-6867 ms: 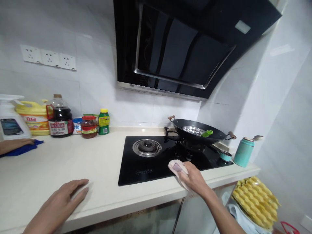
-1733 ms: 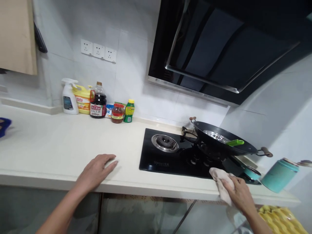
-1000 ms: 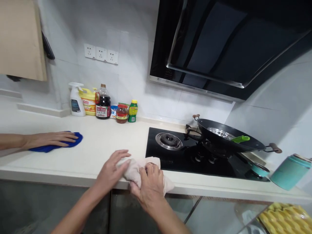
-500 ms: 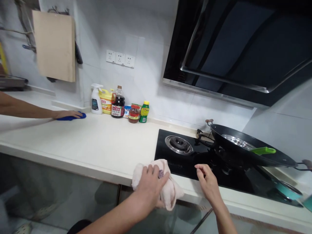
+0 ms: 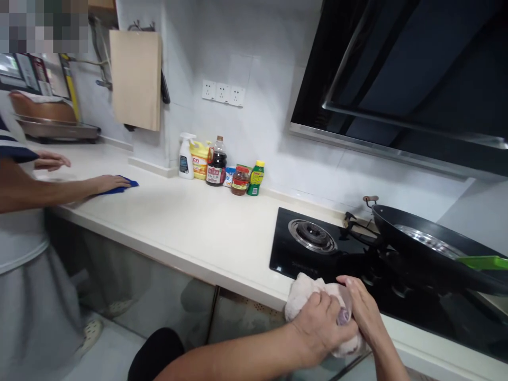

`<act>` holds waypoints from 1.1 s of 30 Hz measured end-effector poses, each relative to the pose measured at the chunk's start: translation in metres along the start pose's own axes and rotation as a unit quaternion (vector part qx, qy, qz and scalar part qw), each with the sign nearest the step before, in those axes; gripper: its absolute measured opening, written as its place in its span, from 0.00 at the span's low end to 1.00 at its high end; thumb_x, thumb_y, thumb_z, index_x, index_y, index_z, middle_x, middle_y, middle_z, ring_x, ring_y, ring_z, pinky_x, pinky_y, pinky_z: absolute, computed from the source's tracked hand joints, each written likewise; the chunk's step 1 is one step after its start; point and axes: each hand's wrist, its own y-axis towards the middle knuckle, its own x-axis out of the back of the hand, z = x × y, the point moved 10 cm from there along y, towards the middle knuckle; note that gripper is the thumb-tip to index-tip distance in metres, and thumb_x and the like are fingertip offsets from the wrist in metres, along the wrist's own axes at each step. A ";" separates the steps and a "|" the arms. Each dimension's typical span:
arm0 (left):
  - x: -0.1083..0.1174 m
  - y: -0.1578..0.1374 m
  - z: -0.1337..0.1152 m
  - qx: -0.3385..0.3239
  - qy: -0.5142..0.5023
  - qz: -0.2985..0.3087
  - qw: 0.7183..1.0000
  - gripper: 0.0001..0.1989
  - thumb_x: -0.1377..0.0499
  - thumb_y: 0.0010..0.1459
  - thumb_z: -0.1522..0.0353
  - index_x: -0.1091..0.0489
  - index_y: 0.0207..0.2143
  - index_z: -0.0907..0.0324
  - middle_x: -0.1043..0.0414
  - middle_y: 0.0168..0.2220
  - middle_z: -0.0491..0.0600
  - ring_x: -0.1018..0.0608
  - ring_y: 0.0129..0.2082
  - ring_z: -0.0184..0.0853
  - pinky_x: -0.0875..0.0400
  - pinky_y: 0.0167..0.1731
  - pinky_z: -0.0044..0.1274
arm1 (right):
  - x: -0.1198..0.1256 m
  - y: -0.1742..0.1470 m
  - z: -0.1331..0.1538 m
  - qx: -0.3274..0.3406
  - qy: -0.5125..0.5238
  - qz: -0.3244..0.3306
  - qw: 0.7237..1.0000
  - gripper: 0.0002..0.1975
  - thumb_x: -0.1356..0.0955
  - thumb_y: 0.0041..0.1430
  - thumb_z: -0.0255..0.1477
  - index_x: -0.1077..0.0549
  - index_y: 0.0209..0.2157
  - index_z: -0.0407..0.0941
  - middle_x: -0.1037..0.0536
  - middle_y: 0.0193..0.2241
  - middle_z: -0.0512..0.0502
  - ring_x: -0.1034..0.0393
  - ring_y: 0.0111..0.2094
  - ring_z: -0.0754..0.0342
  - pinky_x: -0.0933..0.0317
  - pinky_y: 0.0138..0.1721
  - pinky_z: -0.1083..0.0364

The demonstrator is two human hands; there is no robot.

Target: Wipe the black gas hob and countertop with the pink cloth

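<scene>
A bunched pale pink cloth [image 5: 304, 296] is gripped by my left hand [image 5: 319, 325] at the counter's front edge, just before the stove. Something small and purple [image 5: 343, 316] shows in the folds near that hand's thumb; I cannot make out whether it belongs to the cloth. Against the cloth's right side, my right hand [image 5: 365, 309] has its fingers together and closed on the edge of it, with the fingertips partly hidden. The black glass stove [image 5: 293, 259] lies just beyond both hands.
A black wok [image 5: 416, 246] with a green-handled utensil [image 5: 484, 262] sits on the right burner. Bottles and jars, including a soy sauce bottle [image 5: 216, 164], line the wall. At left, a co-worker's hand [image 5: 109, 183] presses a blue cloth [image 5: 127, 185] on the white counter [image 5: 190, 227]. A range hood [image 5: 397, 74] overhangs.
My right hand, apart from the pale cloth before, now meets it. My left hand and the cloth have shifted right along the counter edge. The view has turned left, showing more of the co-worker.
</scene>
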 end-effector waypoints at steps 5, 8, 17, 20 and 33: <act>0.025 -0.039 0.050 -0.001 -0.034 0.058 0.998 0.18 0.46 0.68 0.62 0.38 0.59 0.44 0.29 0.48 0.54 0.28 0.44 0.43 0.39 0.41 0.34 | -0.005 -0.001 0.002 0.029 -0.024 0.019 0.999 0.24 0.42 0.66 0.49 0.23 0.41 0.48 0.24 0.47 0.43 0.31 0.52 0.46 0.41 0.59 0.46; 0.043 -0.070 0.093 0.005 -0.055 0.112 0.992 0.25 0.42 0.63 0.55 0.40 0.61 0.46 0.32 0.53 0.56 0.28 0.46 0.46 0.38 0.42 0.35 | -0.006 -0.002 0.001 0.033 -0.044 0.024 0.998 0.24 0.42 0.67 0.49 0.23 0.40 0.48 0.24 0.48 0.44 0.30 0.52 0.47 0.39 0.57 0.47; 0.078 -0.167 0.237 0.068 -0.038 0.244 0.967 0.44 0.28 0.44 0.54 0.38 0.63 0.49 0.34 0.60 0.60 0.30 0.56 0.55 0.41 0.54 0.42 | -0.014 -0.003 0.008 0.068 -0.099 0.034 0.992 0.21 0.38 0.63 0.49 0.22 0.38 0.49 0.23 0.45 0.44 0.29 0.49 0.46 0.34 0.47 0.49; 0.087 -0.190 0.280 0.113 -0.030 0.289 0.950 0.47 0.30 0.46 0.54 0.43 0.66 0.49 0.35 0.63 0.59 0.33 0.60 0.54 0.48 0.60 0.45 | -0.016 -0.003 0.009 0.079 -0.103 0.032 0.991 0.20 0.37 0.63 0.49 0.22 0.38 0.49 0.22 0.45 0.44 0.29 0.48 0.46 0.33 0.43 0.51; 0.132 -0.287 0.346 0.363 0.044 0.303 0.880 0.48 0.33 0.46 0.54 0.44 0.69 0.51 0.51 0.72 0.58 0.54 0.71 0.62 0.52 0.63 0.54 | -0.015 -0.007 0.005 0.073 -0.085 0.038 0.993 0.18 0.35 0.62 0.49 0.21 0.40 0.53 0.21 0.46 0.46 0.29 0.50 0.44 0.30 0.41 0.51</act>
